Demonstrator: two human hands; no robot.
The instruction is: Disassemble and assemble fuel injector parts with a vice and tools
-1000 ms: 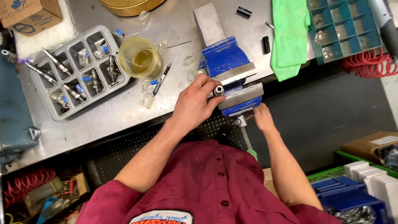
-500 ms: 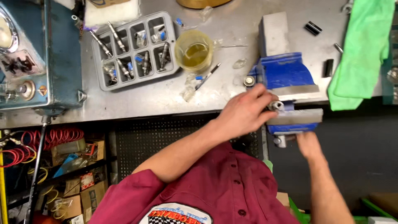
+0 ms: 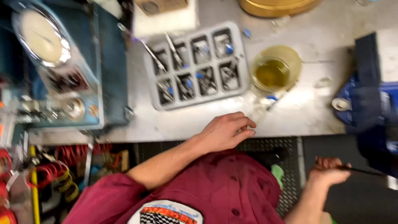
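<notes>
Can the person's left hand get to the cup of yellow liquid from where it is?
Probably yes. The left hand sits at the bench edge just below the cup of yellow liquid, with only a small blurry tool lying on the bare metal between them. Nothing tall blocks the way.

Blue vise [image 3: 369, 108]; grey tray [image 3: 197, 66]; yellow liquid cup [image 3: 273, 72]; maroon shirt [image 3: 215, 191].

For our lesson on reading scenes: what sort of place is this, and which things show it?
Most likely a workshop bench: a blue bench vise at the edge of a metal worktop, a grey compartment tray of small parts, and a blue machine with a dial gauge.
</notes>
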